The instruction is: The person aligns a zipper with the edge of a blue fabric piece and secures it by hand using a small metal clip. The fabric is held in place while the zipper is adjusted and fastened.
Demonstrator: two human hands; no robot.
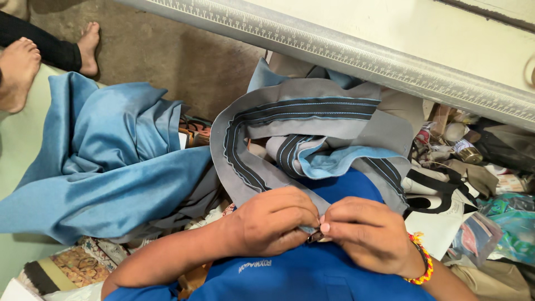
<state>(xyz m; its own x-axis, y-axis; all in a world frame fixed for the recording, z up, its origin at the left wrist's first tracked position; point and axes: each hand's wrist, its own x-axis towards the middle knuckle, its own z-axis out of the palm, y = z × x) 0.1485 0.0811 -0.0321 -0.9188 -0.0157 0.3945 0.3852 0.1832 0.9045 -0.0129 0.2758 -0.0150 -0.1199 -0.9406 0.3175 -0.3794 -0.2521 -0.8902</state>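
Note:
A long grey waistband strip (304,114) with dark striped lining loops over my lap and runs down to my hands. My left hand (273,220) and my right hand (365,231) meet at the strip's near end, fingers pinched together on it over my blue shirt. A small metal piece shows between the fingertips; I cannot tell what it is. A beaded bracelet (423,265) sits on my right wrist. Light blue lining (340,159) peeks from the folded band.
A large blue cloth (106,161) lies heaped at left. A table edge with a printed ruler (356,56) crosses the top. Another person's bare feet (22,61) rest at upper left. Scraps, bags and small tins (468,156) clutter the right side.

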